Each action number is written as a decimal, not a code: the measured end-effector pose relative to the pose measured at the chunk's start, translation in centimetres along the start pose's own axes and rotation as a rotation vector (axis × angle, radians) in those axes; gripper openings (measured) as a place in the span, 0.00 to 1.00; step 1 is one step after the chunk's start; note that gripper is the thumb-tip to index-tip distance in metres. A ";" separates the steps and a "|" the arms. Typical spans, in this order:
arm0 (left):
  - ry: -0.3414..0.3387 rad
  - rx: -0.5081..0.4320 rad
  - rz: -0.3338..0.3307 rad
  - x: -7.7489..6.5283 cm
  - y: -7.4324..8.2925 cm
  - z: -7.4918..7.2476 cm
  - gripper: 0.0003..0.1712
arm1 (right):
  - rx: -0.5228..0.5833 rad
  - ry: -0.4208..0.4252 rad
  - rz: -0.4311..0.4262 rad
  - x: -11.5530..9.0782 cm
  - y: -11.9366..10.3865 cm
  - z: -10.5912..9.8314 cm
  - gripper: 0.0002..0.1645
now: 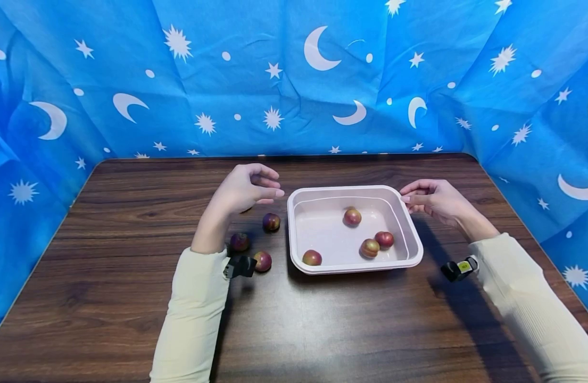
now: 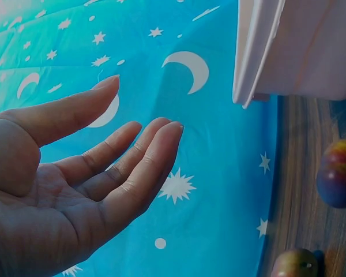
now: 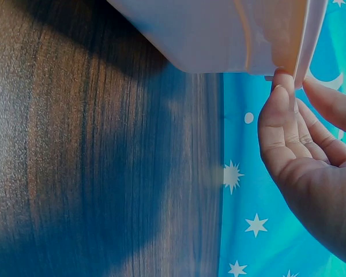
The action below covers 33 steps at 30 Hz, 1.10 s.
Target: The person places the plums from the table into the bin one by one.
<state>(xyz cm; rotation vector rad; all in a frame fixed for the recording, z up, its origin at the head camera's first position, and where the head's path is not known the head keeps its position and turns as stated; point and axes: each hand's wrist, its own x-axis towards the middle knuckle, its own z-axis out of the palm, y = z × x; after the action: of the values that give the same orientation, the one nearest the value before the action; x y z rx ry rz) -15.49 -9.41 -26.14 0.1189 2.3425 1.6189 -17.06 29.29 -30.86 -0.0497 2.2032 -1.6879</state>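
Note:
A white plastic tray (image 1: 324, 229) stands on the table with several reddish plums inside, one of them a red-green plum (image 1: 352, 216) toward its back. My right hand (image 1: 435, 199) pinches the tray's right rim near the back corner; in the right wrist view the thumb and fingers (image 3: 275, 124) meet at the rim. To the left of the tray, my left hand (image 1: 248, 189) hovers with nothing in it, its fingers relaxed and apart from the thumb. Below and nearer than that hand lie several plums, among them a dark plum (image 1: 271, 222) and a redder plum (image 1: 262, 261).
The dark wood table (image 1: 107, 266) ends at the back against a blue cloth (image 1: 274, 80) with white moons and stars. Another plum is mostly hidden beneath my left hand. Each wrist carries a small black camera.

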 end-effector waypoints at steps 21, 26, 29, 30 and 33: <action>0.007 0.038 -0.038 -0.4 -1.8 -2.1 0.22 | 0.003 0.000 0.030 0.1 -0.1 0.0 0.12; 0.005 0.015 -0.048 -0.7 -2.4 -2.6 0.22 | 0.007 0.002 0.034 0.1 -0.1 0.0 0.11; 0.011 0.019 -0.052 -0.8 -2.8 -2.9 0.22 | 0.017 0.001 0.034 0.1 -0.2 0.0 0.12; 0.015 0.023 -0.057 -0.9 -3.0 -3.0 0.22 | 0.025 0.000 0.031 0.0 -0.2 0.0 0.12; 0.019 0.030 -0.067 -1.2 -3.3 -3.3 0.23 | 0.043 -0.004 0.025 0.0 -0.3 0.0 0.11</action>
<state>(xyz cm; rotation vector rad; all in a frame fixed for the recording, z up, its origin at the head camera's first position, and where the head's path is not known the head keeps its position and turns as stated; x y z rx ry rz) -14.92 -13.87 -27.93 0.0313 2.3594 1.5612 -17.07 29.21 -30.55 -0.0145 2.1547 -1.7189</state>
